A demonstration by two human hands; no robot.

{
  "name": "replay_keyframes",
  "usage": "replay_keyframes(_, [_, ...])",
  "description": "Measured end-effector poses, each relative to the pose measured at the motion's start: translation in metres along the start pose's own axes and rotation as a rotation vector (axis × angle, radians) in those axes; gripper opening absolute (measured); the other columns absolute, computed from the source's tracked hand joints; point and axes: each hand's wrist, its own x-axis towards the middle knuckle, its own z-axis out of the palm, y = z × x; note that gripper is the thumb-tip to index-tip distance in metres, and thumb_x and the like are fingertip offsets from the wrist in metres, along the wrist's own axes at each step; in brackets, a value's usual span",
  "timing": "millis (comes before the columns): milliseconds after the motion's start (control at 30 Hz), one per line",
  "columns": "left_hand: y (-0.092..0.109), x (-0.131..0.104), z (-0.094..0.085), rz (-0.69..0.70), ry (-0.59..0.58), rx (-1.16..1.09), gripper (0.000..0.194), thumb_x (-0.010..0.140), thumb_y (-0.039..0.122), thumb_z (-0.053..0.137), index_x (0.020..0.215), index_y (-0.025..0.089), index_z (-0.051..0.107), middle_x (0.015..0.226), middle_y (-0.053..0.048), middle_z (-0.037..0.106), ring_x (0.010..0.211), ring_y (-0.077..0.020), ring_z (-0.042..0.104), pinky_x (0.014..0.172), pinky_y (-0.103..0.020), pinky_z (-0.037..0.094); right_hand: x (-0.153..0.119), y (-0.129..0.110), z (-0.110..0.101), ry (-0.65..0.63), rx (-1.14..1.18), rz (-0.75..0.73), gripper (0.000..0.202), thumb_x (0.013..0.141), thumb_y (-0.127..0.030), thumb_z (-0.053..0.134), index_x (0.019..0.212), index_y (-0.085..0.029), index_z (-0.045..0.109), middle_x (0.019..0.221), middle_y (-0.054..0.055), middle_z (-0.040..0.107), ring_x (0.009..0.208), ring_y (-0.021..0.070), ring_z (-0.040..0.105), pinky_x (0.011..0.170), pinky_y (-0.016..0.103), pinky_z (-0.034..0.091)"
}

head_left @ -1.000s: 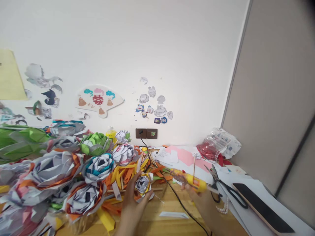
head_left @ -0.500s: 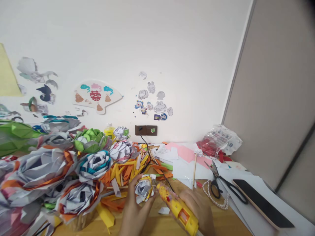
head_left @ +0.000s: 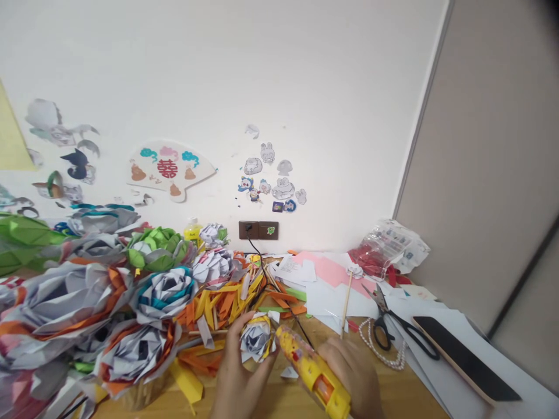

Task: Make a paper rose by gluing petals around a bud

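Between its thumb and fingers, my left hand (head_left: 239,372) holds a small paper flower (head_left: 257,338), white with a yellow band, above the wooden table (head_left: 266,402). My right hand (head_left: 351,368) is wrapped round a yellow hot glue gun (head_left: 312,372), whose nozzle end points at the right edge of the flower. I cannot tell whether the tip touches the paper. A scrap of white paper (head_left: 289,372) lies on the table below the gun. The glue gun's dark cord (head_left: 299,323) runs back to the wall socket (head_left: 249,230).
Large paper flowers (head_left: 166,294) crowd the left side. Orange and yellow paper strips (head_left: 227,299) are piled behind my left hand. To the right lie a wooden stick (head_left: 346,305), a bead string (head_left: 395,364), black-handled scissors (head_left: 383,331), a phone (head_left: 465,358) and white sheets (head_left: 432,372).
Both hands keep nearly the same place and hold. The flower has turned slightly, and the glue gun's nozzle end sits a little lower beside it. The view has shifted slightly.
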Motion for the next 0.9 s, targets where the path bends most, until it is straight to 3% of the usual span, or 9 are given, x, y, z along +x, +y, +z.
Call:
replay_keyframes(233, [0.0, 0.0, -0.001, 0.03, 0.021, 0.051, 0.044, 0.074, 0.032, 0.058, 0.114, 0.021, 0.043, 0.112, -0.012, 0.058, 0.1, -0.0268, 0.061, 0.084, -0.042, 0.051, -0.01, 0.004, 0.003, -0.063, 0.016, 0.0, 0.024, 0.087, -0.026, 0.045, 0.064, -0.021, 0.046, 0.052, -0.003, 0.046, 0.046, 0.0113, 0.046, 0.049, 0.025, 0.028])
replay_keyframes(900, [0.001, 0.006, -0.001, 0.001, 0.084, 0.1, 0.041, 0.072, 0.033, 0.056, 0.109, 0.021, 0.044, 0.107, -0.01, 0.059, 0.097, -0.0269, 0.061, 0.081, -0.043, 0.051, -0.001, -0.011, -0.005, -0.071, -0.03, 0.096, 0.034, 0.092, -0.03, 0.036, 0.061, -0.021, 0.048, 0.051, -0.001, 0.047, 0.048, 0.0131, 0.043, 0.051, 0.026, 0.027])
